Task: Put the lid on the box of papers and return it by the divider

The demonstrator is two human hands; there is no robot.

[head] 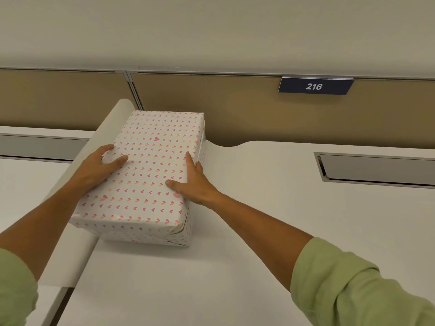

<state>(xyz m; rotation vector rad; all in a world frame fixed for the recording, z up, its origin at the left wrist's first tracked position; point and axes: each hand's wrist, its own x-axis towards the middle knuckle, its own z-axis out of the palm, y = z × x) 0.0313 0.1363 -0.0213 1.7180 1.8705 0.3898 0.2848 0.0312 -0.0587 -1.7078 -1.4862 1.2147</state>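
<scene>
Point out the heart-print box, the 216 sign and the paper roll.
heart-print box [150, 161]: head view, middle of its top face.
216 sign [315, 86]: head view, on the number.
paper roll [115, 116]: head view, far end beside the box.

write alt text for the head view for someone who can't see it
A left hand and a right hand hold a lidded, heart-patterned box by its long sides on a white desk, its far end near a tan divider. A paper roll lies left of the box; a plate on the divider reads 216.

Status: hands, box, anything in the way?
Left hand, right hand pressing on lid. Lid on box, far end near divider. Paper roll along left side.
</scene>
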